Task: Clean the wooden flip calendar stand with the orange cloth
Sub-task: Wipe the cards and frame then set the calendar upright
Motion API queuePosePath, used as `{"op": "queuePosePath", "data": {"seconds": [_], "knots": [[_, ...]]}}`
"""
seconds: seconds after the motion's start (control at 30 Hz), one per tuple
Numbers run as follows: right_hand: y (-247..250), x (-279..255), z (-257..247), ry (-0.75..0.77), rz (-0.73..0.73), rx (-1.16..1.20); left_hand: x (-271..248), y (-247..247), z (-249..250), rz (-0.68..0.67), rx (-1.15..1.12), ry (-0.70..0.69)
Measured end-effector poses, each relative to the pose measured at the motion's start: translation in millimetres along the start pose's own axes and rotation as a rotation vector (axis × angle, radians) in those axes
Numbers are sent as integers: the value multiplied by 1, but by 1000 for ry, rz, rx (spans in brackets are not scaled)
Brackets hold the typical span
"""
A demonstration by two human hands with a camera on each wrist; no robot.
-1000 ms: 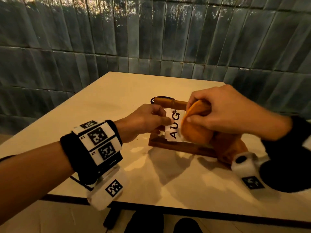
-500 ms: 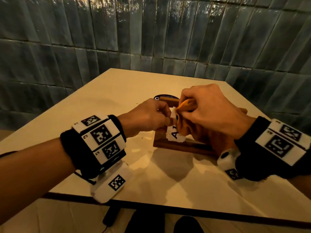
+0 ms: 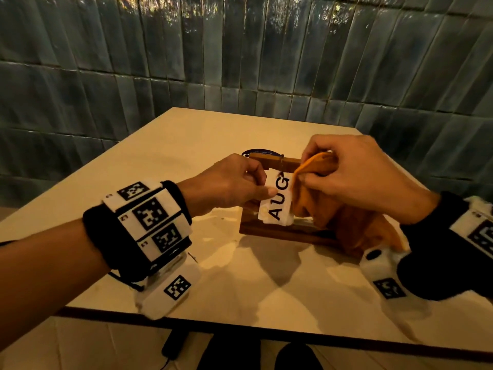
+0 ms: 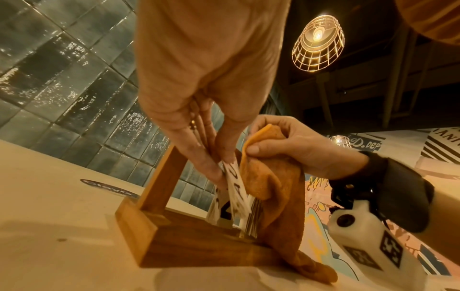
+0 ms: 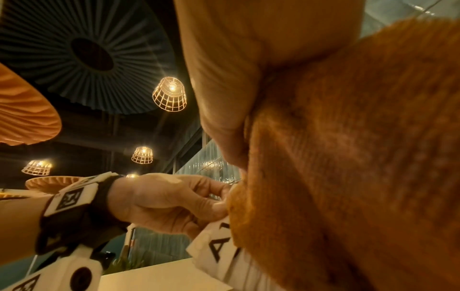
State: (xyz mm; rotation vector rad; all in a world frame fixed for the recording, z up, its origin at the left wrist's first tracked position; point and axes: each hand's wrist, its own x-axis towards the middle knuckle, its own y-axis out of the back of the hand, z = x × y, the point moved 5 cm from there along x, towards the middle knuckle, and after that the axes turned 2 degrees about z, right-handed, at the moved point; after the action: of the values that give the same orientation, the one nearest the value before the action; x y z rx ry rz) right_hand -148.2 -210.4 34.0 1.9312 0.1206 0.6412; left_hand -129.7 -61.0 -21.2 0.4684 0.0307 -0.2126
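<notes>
The wooden flip calendar stand [image 3: 269, 232] sits mid-table, its top bar [image 3: 277, 162] bare at the left end. My left hand [image 3: 240, 182] pinches the white "AUG" card [image 3: 277, 201] and holds it tilted out; the left wrist view shows the same pinch on the card [image 4: 234, 187] above the stand's base [image 4: 189, 250]. My right hand [image 3: 344, 174] grips the orange cloth [image 3: 344, 217] against the bar's right part, and the cloth drapes down over the stand's right side. In the right wrist view the cloth [image 5: 348, 157] fills the picture beside the card [image 5: 216, 254].
The cream table [image 3: 186, 145] stands against a dark tiled wall [image 3: 240, 62], its near edge dark-trimmed. A dark round sticker [image 3: 257, 152] lies just behind the stand. Shoes and a dark object show on the floor below the near edge.
My right hand slid the cloth left along the top bar, then back to the right, uncovering the bar's left part. My left hand kept its pinch on the AUG card.
</notes>
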Motion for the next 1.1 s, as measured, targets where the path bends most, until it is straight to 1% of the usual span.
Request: {"op": "queuePosePath", "data": {"seconds": [0.1, 0.2, 0.3, 0.4, 0.43, 0.5, 0.6, 0.73, 0.77, 0.83, 0.93, 1.03, 1.1], "knots": [[-11, 3, -11, 72, -11, -9, -1, 0, 0, 2, 21, -15], [-23, 10, -13, 118, 11, -120, -4, 0, 1, -3, 39, -36], [-21, 13, -7, 95, 40, -153, -5, 1, 0, -1, 23, -37], [-13, 11, -2, 40, 72, -45, -3, 0, 0, 11, 48, -42], [-12, 9, -2, 36, 63, -1, -3, 0, 1, 14, 60, -45], [-15, 7, -7, 67, 36, 13, -3, -1, 2, 5, 74, -59], [-20, 8, -13, 105, 32, -50, -3, -2, 3, 0, 106, -81], [-21, 11, -13, 141, -79, -212, -5, 0, 3, 0, 92, -81], [-17, 10, -11, 139, -81, -217, -5, 1, 4, -6, 83, -69], [-6, 7, -5, 91, -35, -135, -6, 3, 3, -16, 53, -40], [10, 0, 9, -60, 53, 83, -6, 5, 0, -3, 24, 3], [14, -10, 19, -204, 46, 211, -6, 5, -2, 14, 16, 35], [13, -17, 28, -337, 35, 320, -7, 5, -2, 23, 10, 41]]}}
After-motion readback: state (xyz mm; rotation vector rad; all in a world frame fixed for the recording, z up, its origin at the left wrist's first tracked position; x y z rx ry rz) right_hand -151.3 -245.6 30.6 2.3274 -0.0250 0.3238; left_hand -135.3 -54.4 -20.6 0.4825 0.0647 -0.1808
